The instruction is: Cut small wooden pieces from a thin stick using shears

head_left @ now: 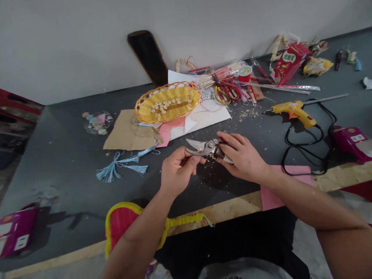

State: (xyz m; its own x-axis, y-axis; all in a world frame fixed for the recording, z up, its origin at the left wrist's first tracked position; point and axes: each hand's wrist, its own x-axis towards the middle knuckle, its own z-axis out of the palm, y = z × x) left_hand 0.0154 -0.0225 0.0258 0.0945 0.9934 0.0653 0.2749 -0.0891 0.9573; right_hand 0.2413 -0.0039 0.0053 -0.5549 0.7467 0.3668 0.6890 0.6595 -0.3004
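Left hand (177, 170) and right hand (242, 157) raised close together in front, both curled and gripping.

Bare hands (242, 157) & forearms (302, 205), blk pants (226, 236), pale grey tee (244, 270) w/ dark lettering.

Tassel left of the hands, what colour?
Pale blue; the tassel shows best in the head view.
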